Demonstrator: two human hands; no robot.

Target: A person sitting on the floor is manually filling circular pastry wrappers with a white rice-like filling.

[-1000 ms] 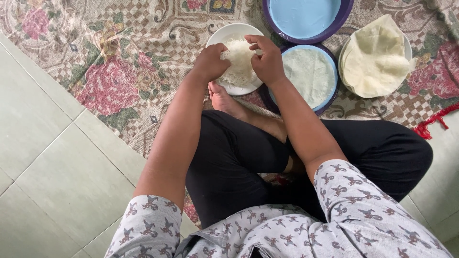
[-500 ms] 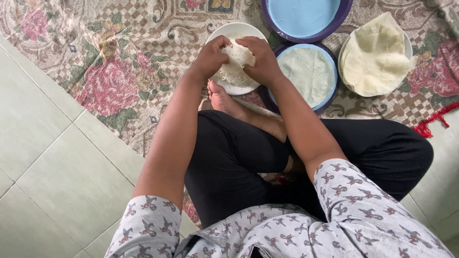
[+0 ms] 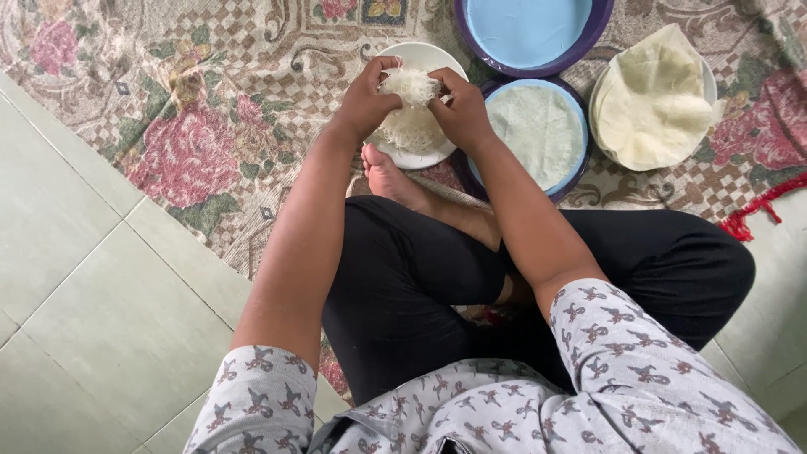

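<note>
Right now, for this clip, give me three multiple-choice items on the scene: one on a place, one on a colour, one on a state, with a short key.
1. Where does the white plate lie?
A. on the bare tiles
B. on the flowered rug
C. on the person's lap

2. What colour is the rim of the empty round tray at the top?
A. purple
B. red
C. green

3. How is the clump of thin white noodles held?
A. by the left hand alone
B. by neither hand
C. by the left hand and the right hand, lifted over the plate

Key: 1 B, the rug's pattern shows all round the plate. 2 A, a purple edge rings the light blue inside. 3 C, fingers of both hands pinch the clump above the plate.
</note>
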